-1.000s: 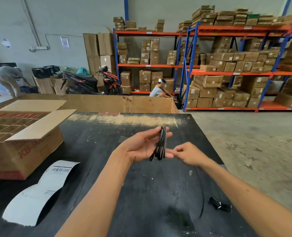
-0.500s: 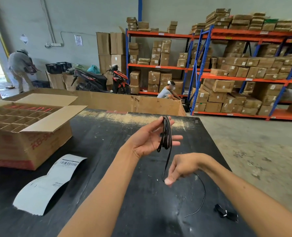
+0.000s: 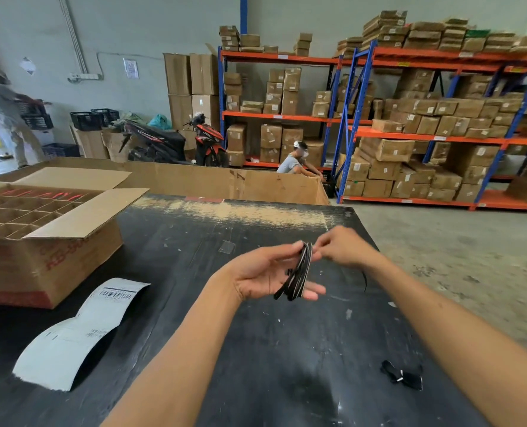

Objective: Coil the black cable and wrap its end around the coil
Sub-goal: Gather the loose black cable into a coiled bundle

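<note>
A black cable coil [image 3: 299,272] of several flat loops hangs around the spread fingers of my left hand [image 3: 265,274], palm up above the black table [image 3: 194,272]. My right hand [image 3: 342,246] is just right of the coil's top, fingers pinched on the cable there. A loose stretch of the cable [image 3: 363,278] curves down under my right wrist. The cable's plug end [image 3: 402,375] lies on the table at the near right, under my right forearm.
An open cardboard box [image 3: 49,238] with dividers stands at the left. A curled paper label [image 3: 80,331] lies in front of it. Low cardboard walls run behind the table, with shelving, a scooter and two people beyond. The table's right edge drops to concrete floor.
My right hand rose from below the coil to its top, carrying the cable up. The hanging loop got shorter. The camera view shifted slightly.
</note>
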A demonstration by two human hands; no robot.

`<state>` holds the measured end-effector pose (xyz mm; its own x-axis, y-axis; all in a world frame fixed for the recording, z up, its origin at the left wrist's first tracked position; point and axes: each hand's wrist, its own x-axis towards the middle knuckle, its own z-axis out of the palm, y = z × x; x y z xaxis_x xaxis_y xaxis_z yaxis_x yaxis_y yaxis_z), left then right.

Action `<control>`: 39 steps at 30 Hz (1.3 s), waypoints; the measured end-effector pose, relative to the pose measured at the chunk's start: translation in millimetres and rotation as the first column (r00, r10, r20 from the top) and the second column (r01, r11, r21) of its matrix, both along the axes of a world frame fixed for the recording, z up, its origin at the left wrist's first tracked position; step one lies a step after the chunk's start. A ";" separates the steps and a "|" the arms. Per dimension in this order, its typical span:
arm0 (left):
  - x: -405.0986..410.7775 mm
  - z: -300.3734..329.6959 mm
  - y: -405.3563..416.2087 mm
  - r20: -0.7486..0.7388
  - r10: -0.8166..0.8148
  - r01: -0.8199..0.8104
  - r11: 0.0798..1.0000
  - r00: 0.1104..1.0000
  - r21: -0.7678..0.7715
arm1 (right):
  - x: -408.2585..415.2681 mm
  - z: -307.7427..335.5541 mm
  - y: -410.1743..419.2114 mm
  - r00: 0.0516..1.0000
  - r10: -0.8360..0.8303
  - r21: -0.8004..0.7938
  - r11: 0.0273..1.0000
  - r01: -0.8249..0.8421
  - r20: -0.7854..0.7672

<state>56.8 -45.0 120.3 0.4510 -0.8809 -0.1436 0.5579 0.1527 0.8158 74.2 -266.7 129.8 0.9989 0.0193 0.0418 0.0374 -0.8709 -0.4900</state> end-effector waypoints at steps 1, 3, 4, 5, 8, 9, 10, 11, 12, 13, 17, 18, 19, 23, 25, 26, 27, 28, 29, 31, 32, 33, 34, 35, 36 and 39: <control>1.7 -5.5 -0.1 -0.022 0.003 -0.001 0.998 1.000 0.063 | 2.6 10.9 -1.4 1.000 0.011 -0.012 1.000 -0.011 0.022; 7.7 -17.6 -0.8 -0.050 0.032 -0.023 0.986 0.998 0.168 | 4.6 29.4 0.1 0.999 0.038 -0.053 0.998 -0.036 0.029; 11.0 -22.9 -1.2 -0.047 0.050 -0.039 0.977 0.998 0.210 | 4.2 36.8 2.6 0.998 0.053 -0.067 0.996 -0.051 0.024; 14.3 -28.1 -1.8 -0.045 0.073 -0.060 0.968 0.996 0.242 | 3.3 42.7 5.7 0.998 0.064 -0.076 0.995 -0.062 0.025; 22.0 -41.2 -3.6 -0.067 0.190 -0.164 0.945 0.979 0.283 | -5.1 56.6 17.9 0.997 0.063 -0.080 0.995 -0.059 0.051; 24.2 -44.7 -4.1 -0.080 0.234 -0.204 0.939 0.969 0.275 | -9.8 57.8 22.2 0.996 0.071 -0.071 0.995 -0.068 0.048; 26.1 -47.0 -4.5 -0.098 0.275 -0.242 0.935 0.956 0.259 | -15.8 57.1 26.9 0.996 0.088 -0.061 0.994 -0.086 0.035; 27.6 -48.1 -4.4 -0.117 0.309 -0.275 0.931 0.944 0.239 | -23.4 54.7 31.8 0.994 0.108 -0.053 0.993 -0.107 0.018; 28.8 -48.5 -4.1 -0.133 0.332 -0.299 0.930 0.934 0.215 | -31.2 50.9 36.5 0.992 0.125 -0.044 0.991 -0.124 0.005; 30.3 -48.0 -3.5 -0.143 0.343 -0.314 0.930 0.929 0.191 | -38.5 46.4 40.3 0.992 0.130 -0.029 0.991 -0.130 -0.002; 33.2 -39.4 -1.3 -0.157 0.366 -0.348 0.928 0.917 0.131 | -56.4 32.3 43.2 0.997 0.051 0.117 0.991 -0.058 0.061; 34.5 -36.3 -1.5 -0.169 0.381 -0.366 0.924 0.909 0.111 | -59.4 29.4 42.1 0.997 0.043 0.171 0.984 -0.053 0.059; 35.8 -32.8 -2.0 -0.192 0.399 -0.389 0.917 0.897 0.085 | -62.5 25.9 41.8 0.998 0.051 0.216 0.975 -0.059 0.042; 40.7 -15.4 -4.2 -0.212 0.435 -0.443 0.896 0.875 0.013 | -72.3 3.2 41.9 0.995 0.095 0.405 0.911 -0.076 -0.027; 43.1 -7.6 -2.5 -0.218 0.434 -0.451 0.892 0.874 -0.037 | -74.4 -9.3 36.7 0.993 0.109 0.528 0.847 -0.064 -0.054; 43.1 -3.1 -1.0 -0.227 0.426 -0.450 0.890 0.876 -0.065 | -75.5 -16.5 33.5 0.988 0.133 0.580 0.812 -0.064 -0.077; 42.0 1.8 0.4 -0.233 0.415 -0.445 0.890 0.880 -0.096 | -76.7 -24.0 30.7 0.981 0.165 0.619 0.783 -0.066 -0.104; 40.6 6.9 1.6 -0.232 0.404 -0.439 0.890 0.885 -0.126 | -77.9 -32.1 29.0 0.972 0.194 0.643 0.763 -0.063 -0.134; 38.7 12.3 2.7 -0.225 0.394 -0.432 0.889 0.891 -0.153 | -78.7 -40.9 27.8 0.962 0.218 0.658 0.751 -0.058 -0.164; 32.6 23.9 3.4 -0.199 0.375 -0.412 0.888 0.905 -0.202 | -78.1 -57.6 26.8 0.942 0.254 0.668 0.743 -0.044 -0.220; 28.4 29.1 3.2 -0.189 0.354 -0.391 0.892 0.916 -0.225 | -76.7 -64.4 26.2 0.934 0.261 0.660 0.750 -0.036 -0.245; 23.7 33.5 2.9 -0.177 0.325 -0.361 0.901 0.929 -0.240 | -74.6 -69.4 25.3 0.930 0.257 0.645 0.764 -0.028 -0.264; 18.7 37.2 2.6 -0.161 0.288 -0.321 0.914 0.944 -0.247 | -71.5 -72.2 24.1 0.930 0.242 0.626 0.780 -0.016 -0.278; 13.7 40.1 2.2 -0.139 0.244 -0.272 0.930 0.960 -0.246 | -67.7 -72.7 22.5 0.933 0.215 0.604 0.797 0.002 -0.287; 9.0 41.9 2.0 -0.110 0.195 -0.216 0.948 0.975 -0.234 | -63.2 -71.0 20.5 0.940 0.181 0.579 0.815 0.021 -0.289; -1.5 39.5 1.2 -0.030 0.053 -0.057 0.988 0.998 -0.144 | -46.1 -56.0 13.0 0.966 0.068 0.507 0.859 0.070 -0.250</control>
<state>55.4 -43.8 159.8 0.4969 -0.8673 -0.0291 0.5663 0.2987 0.7682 28.1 -253.7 73.8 0.9766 0.0636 -0.2054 -0.1474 -0.4973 -0.8550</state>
